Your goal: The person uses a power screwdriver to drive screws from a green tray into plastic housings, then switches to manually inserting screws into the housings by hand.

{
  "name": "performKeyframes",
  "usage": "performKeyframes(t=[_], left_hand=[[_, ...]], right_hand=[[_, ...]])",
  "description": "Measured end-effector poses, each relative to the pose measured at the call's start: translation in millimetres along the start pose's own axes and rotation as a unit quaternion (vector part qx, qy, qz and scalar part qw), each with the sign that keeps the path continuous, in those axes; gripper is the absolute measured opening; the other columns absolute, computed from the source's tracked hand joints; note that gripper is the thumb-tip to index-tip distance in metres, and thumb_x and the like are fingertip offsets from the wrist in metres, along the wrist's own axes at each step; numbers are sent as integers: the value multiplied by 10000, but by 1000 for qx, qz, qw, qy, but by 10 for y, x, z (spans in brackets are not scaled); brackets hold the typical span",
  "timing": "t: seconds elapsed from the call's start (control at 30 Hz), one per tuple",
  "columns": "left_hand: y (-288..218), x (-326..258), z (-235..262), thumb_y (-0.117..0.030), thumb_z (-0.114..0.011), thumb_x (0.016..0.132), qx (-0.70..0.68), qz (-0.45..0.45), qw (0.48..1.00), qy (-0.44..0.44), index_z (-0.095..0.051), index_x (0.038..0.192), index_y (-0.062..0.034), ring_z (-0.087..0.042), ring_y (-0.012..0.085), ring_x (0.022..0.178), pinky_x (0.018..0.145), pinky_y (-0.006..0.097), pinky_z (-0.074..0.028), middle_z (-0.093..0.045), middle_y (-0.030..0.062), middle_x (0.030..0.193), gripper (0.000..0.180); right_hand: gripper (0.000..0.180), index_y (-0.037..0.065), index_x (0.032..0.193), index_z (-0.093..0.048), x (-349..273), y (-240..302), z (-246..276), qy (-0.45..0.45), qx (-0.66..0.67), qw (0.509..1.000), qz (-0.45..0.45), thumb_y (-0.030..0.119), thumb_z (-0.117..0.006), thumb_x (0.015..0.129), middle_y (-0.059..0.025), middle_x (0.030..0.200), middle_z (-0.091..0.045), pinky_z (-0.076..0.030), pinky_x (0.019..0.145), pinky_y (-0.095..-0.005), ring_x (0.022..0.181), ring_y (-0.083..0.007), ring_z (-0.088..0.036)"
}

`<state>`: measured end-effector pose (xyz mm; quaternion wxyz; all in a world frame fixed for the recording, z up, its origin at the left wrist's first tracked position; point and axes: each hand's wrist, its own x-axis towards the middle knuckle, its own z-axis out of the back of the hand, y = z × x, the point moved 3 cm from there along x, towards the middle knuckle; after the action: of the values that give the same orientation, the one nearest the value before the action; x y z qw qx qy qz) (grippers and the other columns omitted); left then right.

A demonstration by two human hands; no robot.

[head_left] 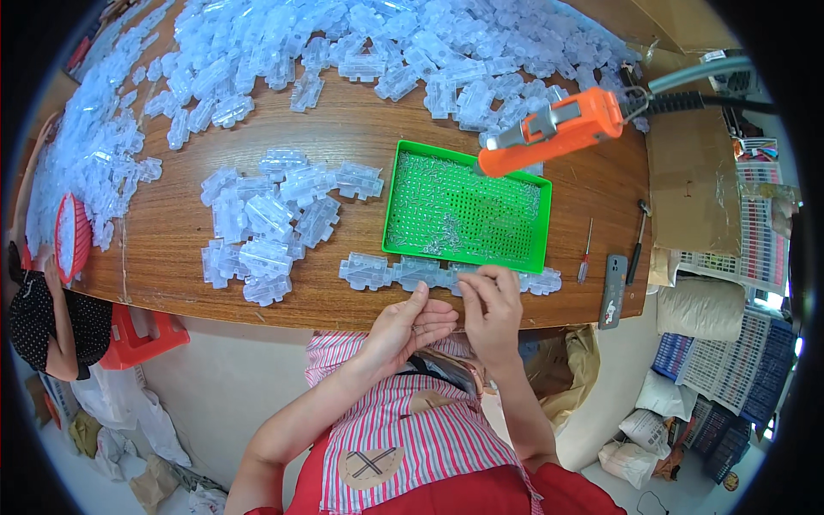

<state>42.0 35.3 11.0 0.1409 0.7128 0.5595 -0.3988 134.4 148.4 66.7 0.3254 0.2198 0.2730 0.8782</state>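
Observation:
My left hand (409, 328) is held palm up at the table's front edge, its thumb raised apart from the loosely stretched fingers; nothing that I can make out lies in it. Close beside it, my right hand (494, 313) has thumb and fingertips pinched together; whatever they hold is too small to name. Just beyond both hands runs a row of clear plastic casings (366, 271), partly covered by my right fingers. Behind that row sits a green perforated tray (388, 225) with many small screws (446, 236) spread in it.
Loose clear casings (270, 215) lie left of the tray, with a huge heap (412, 43) behind. An orange power screwdriver (558, 129) hangs over the tray. A screwdriver (585, 257), a phone (613, 292) and a hammer-like tool (638, 245) lie right. Another person (60, 313) works at left.

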Motion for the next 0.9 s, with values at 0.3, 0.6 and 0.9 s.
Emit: performKeyframes(t=[0.3, 0.6, 0.9], left_hand=[[-114, -68, -176, -614, -239, 1000, -145, 24, 972, 182, -428, 1386, 52, -595, 227, 1165, 998, 336, -494, -563, 186, 1320, 793], [-99, -94, -214, -592, -260, 1007, -171, 4, 966, 195, -373, 1430, 45, -544, 235, 1230, 1042, 348, -447, -499, 189, 1394, 773], [-105, -87, -219, -464, -366, 1031, -125, -14, 977, 173, -468, 1348, 35, -609, 184, 1125, 986, 309, -499, -579, 155, 1295, 600]], right_hand=[[160, 90, 919, -672, -207, 352, 240, 81, 30, 996, -6, 95, -723, 767, -74, 993, -554, -405, 788, -386, 896, -266, -510], [166, 83, 887, -680, -269, 401, 91, 52, -9, 999, 10, 98, -752, 738, -59, 942, -515, -393, 755, -362, 844, -238, -474], [101, 45, 938, -631, -276, 303, 64, 26, 32, 999, -30, 114, -637, 864, -129, 999, -519, -395, 820, -420, 935, -308, -493]])
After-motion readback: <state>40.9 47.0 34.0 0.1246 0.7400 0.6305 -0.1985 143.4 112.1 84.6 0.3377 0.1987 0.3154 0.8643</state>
